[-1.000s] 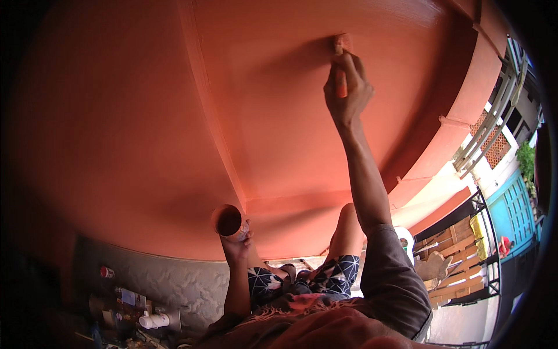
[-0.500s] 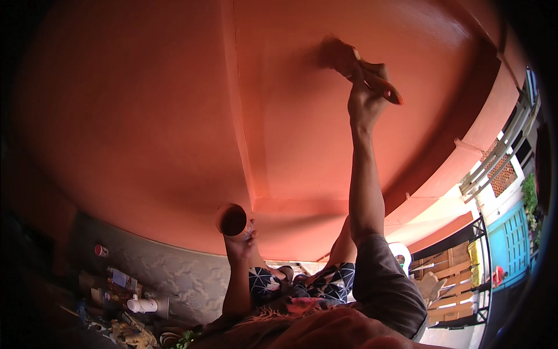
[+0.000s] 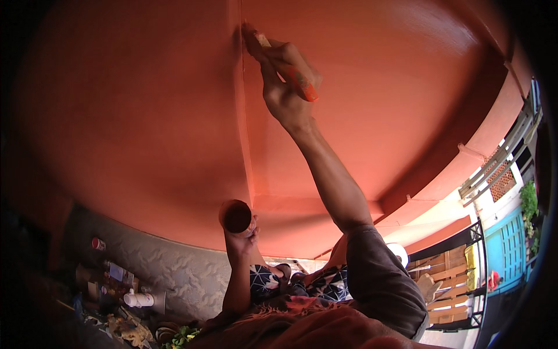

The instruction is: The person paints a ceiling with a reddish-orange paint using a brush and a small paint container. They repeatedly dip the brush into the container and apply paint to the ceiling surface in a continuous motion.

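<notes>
My right hand (image 3: 288, 87) grips a paintbrush (image 3: 305, 90) with an orange-smeared handle, its head against the orange-red painted surface (image 3: 145, 116) at the raised seam (image 3: 244, 145) that runs through the upper middle. My fingers are closed round the handle and partly shade the bristles. Lower down, my left hand (image 3: 245, 238) is wrapped round a dark-mouthed cup-shaped container (image 3: 237, 215); what is inside is too dark to make out. My legs in patterned shorts show below.
A curved ledge (image 3: 476, 128) edges the surface on the right. Beyond it are metal railings (image 3: 494, 168), wooden slats (image 3: 450, 273) and a turquoise gate (image 3: 505, 250). Lower left, a grey patterned floor (image 3: 174, 267) holds clutter, a small red-and-white pot (image 3: 98, 244) and a white cylinder (image 3: 138, 299).
My right hand with the brush has swung left from the middle of the right-hand panel to the seam. My left hand has shifted only slightly, still holding the container.
</notes>
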`<state>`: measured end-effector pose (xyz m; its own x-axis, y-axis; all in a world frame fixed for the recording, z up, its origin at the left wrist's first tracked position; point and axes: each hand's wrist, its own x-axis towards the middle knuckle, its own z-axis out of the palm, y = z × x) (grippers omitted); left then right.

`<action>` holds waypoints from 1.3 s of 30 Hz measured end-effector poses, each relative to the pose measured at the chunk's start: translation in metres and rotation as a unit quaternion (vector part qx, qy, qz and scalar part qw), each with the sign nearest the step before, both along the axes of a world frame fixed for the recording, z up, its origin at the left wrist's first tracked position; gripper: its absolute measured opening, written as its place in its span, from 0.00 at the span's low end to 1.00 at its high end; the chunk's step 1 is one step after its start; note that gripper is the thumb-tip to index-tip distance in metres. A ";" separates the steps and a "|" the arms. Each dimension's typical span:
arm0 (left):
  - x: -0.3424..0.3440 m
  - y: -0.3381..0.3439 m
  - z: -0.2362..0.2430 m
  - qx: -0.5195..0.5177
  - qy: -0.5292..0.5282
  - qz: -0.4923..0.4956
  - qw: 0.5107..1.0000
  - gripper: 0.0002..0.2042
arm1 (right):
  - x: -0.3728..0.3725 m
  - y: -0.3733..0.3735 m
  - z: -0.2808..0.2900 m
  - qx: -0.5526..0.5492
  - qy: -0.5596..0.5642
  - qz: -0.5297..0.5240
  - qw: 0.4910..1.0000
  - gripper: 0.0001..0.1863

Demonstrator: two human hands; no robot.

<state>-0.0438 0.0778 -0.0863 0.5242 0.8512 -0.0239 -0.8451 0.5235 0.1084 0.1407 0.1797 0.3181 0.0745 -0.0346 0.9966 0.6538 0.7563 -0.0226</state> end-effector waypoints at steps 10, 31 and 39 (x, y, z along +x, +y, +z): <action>-0.009 0.007 -0.033 0.063 -0.051 -0.028 0.996 0.31 | 0.047 -0.053 0.002 -0.023 0.202 0.047 0.978 0.03; -0.002 0.011 -0.028 0.038 -0.031 -0.027 0.998 0.32 | 0.070 -0.005 -0.021 -0.010 0.096 0.067 0.993 0.03; -0.008 0.009 -0.038 0.068 -0.082 -0.046 0.993 0.34 | 0.251 -0.111 -0.033 0.004 0.271 -0.149 0.951 0.07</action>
<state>-0.0518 0.0867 -0.1241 0.5876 0.7888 0.1802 -0.8063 0.5896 0.0481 0.3913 0.0683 0.2849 0.5625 -0.1425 0.8145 0.7335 0.5406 -0.4120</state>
